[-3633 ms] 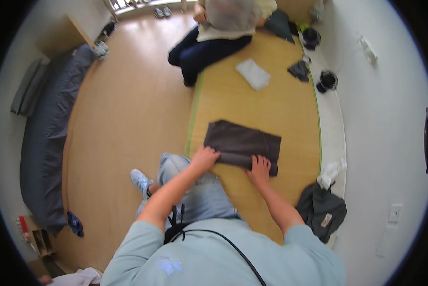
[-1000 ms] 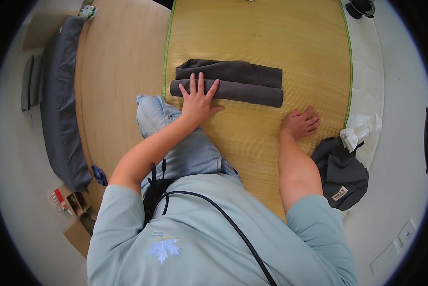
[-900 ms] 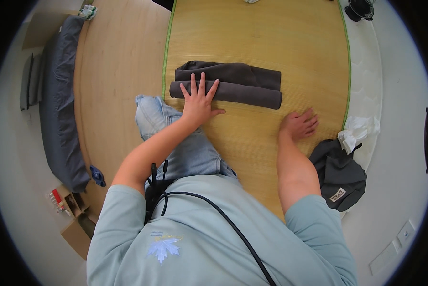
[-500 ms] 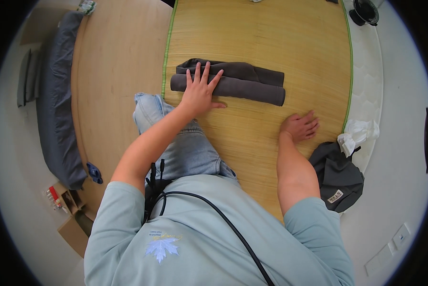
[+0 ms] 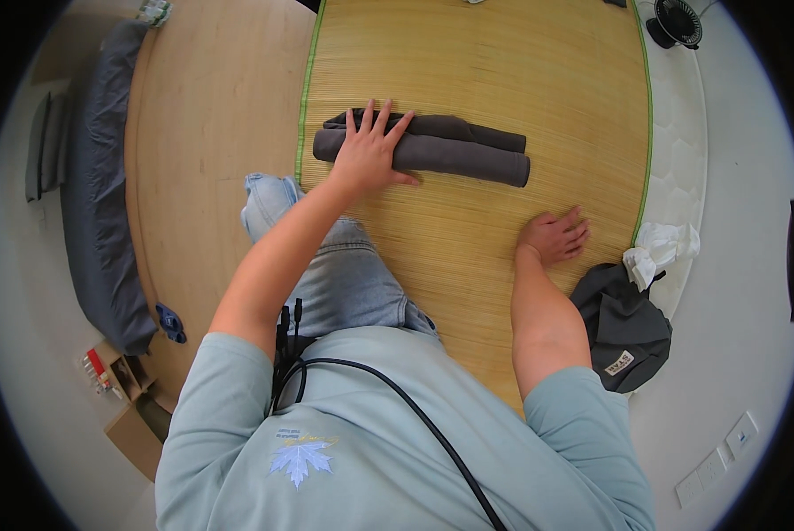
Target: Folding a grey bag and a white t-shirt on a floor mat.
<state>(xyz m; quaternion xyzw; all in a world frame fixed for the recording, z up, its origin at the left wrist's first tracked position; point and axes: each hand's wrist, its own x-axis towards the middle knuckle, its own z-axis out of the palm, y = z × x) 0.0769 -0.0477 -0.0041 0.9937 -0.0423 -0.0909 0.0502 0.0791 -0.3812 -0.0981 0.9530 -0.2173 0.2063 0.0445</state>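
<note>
A dark grey piece of cloth (image 5: 463, 157) lies on the straw mat (image 5: 503, 62), rolled up into a long bundle, with a narrower strip of the same cloth along its far side. What kind of cloth item it is cannot be made out. My left hand (image 5: 368, 159) presses flat across the left part of the roll, fingers spread and pointing away from me. To the right and nearer, my right hand (image 5: 554, 237) leans on the bare mat with its fingers apart, holding nothing.
A dark grey bag (image 5: 623, 332) and crumpled white plastic (image 5: 662, 252) lie at the mat's right edge. Farther off on the right stands a small black fan (image 5: 676, 24). Left of the mat is a wooden floor (image 5: 211, 115) with a long grey cushion (image 5: 105, 195) beyond it.
My left hand has pushed a little farther away, rolling the near roll over the far strip, which now shows narrower. My right hand has stayed in place.
</note>
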